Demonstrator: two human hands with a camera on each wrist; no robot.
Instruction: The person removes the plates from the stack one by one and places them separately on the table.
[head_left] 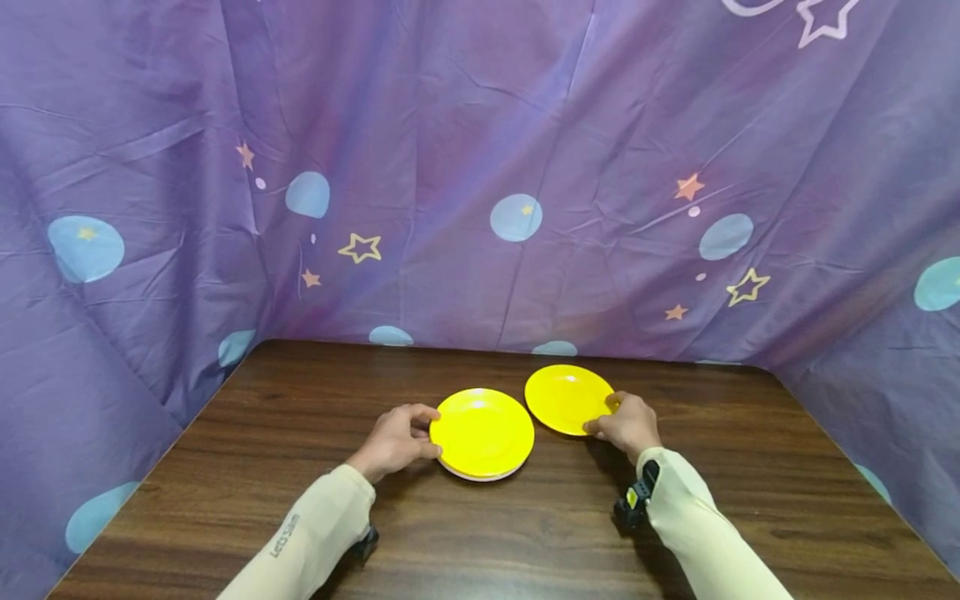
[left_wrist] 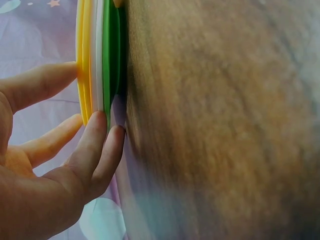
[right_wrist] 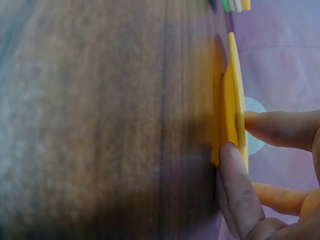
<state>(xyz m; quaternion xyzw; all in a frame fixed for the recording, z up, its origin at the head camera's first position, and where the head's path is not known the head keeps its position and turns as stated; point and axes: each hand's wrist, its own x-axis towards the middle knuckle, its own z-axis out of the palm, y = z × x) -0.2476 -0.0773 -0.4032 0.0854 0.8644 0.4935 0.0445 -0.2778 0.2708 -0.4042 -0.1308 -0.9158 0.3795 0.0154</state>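
Facing up, round yellow plates (head_left: pixel 482 432) are lying between left hand (head_left: pixel 395 437), fingers apart, and right hand (head_left: pixel 628 423), pinching one.

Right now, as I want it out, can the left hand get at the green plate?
Probably yes, by the rim: the left hand is beside the green plate, though a white plate and yellow plates lie above it.
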